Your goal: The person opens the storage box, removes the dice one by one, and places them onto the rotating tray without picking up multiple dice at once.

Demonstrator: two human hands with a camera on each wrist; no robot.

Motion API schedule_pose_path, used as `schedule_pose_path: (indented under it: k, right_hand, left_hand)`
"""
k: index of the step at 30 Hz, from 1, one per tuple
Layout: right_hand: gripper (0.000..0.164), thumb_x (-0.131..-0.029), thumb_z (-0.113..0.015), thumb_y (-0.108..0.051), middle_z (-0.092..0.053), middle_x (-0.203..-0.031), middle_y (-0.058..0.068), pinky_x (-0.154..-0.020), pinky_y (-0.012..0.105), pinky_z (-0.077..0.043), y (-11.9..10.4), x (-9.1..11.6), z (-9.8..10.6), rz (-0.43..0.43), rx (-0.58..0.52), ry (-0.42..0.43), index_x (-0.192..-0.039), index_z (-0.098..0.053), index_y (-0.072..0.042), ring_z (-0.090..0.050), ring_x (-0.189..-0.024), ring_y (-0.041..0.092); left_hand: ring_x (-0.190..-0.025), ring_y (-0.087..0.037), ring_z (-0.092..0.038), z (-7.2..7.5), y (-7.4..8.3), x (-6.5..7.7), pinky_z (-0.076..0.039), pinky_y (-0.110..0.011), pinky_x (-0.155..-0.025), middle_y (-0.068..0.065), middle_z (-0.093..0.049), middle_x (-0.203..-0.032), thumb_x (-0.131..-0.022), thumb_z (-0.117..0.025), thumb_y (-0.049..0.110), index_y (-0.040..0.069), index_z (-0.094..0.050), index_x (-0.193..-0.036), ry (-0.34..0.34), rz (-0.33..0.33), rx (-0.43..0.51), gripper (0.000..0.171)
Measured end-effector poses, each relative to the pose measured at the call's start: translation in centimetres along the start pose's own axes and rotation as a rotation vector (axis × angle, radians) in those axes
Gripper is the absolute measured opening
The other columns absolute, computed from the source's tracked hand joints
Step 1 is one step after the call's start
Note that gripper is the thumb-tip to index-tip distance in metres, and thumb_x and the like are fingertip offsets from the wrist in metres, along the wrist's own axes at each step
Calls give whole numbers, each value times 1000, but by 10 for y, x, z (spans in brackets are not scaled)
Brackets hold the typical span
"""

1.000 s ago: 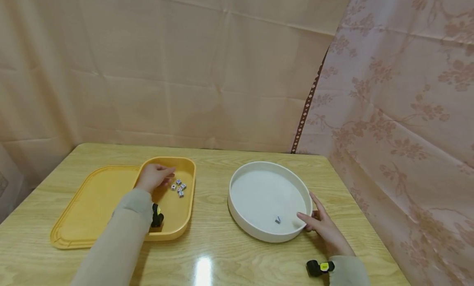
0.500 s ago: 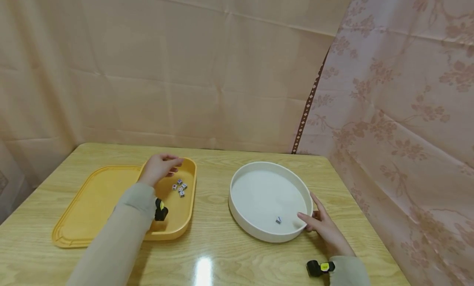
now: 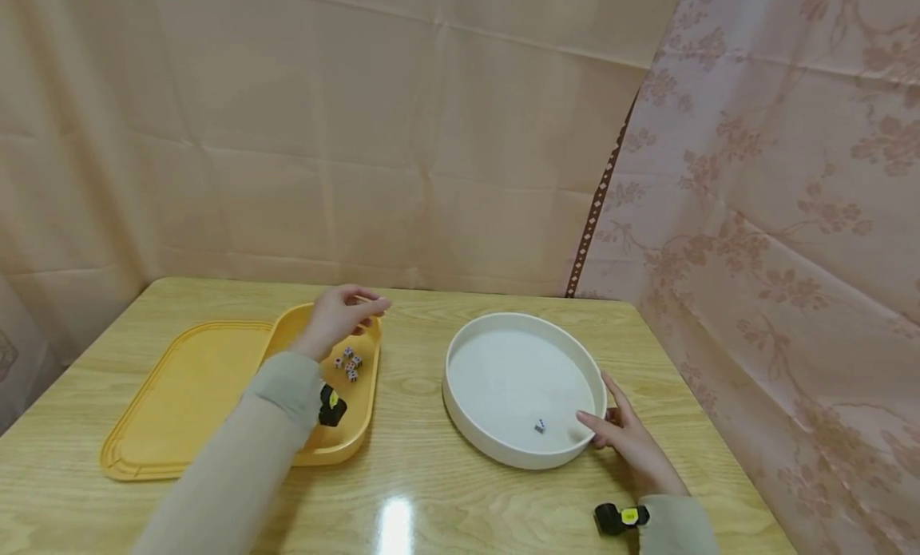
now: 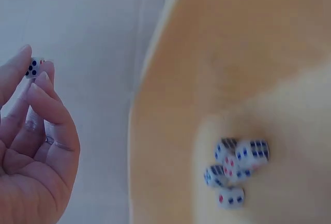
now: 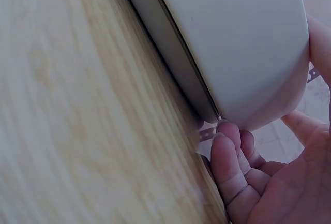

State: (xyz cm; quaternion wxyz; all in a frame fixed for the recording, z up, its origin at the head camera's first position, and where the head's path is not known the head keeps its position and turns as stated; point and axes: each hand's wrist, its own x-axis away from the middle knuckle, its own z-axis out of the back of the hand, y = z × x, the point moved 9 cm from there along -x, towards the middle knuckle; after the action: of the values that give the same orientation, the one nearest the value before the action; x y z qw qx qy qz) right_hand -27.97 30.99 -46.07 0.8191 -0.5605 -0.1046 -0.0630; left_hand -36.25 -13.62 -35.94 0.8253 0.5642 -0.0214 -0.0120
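Observation:
My left hand (image 3: 339, 319) is raised over the far end of the yellow box (image 3: 332, 451). Between thumb and fingertips it pinches a white die (image 4: 34, 68) with dark blue and red dots, plain in the left wrist view. Several more dice (image 3: 350, 365) lie clustered on the box floor, below and nearer than that hand. On the right, a round white tray (image 3: 506, 371) holds a single die (image 3: 540, 426) near its front right side. My right hand (image 3: 636, 447) grips the tray's right edge, thumb over the rim and fingers curled against the outer wall.
A flat yellow lid (image 3: 187, 395) lies left of the box, touching or slightly under its edge; I cannot tell which. Both stand on a wood-grain table (image 3: 413, 379). A beige curtain (image 3: 359, 140) hangs behind, and a floral pink one (image 3: 783, 220) on the right.
My left hand, pinching the die, has lifted from inside the box and moved right and away toward its far right corner. The right hand and the tray have stayed put.

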Motion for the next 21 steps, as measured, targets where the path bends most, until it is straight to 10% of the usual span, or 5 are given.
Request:
schedule_pose_path:
  k: [21]
  right_hand:
    - [94, -93, -70, -28, -54, -97, 6, -75, 26, -52, 3, -1, 1, -18, -26, 15, -160, -4, -30, -58, -75, 13]
  left_hand:
    - [-68, -16, -59, -75, 50, 14, -55, -32, -64, -3, -72, -82, -86, -78, 29, 11, -71, -100, -108, -133, -34, 24]
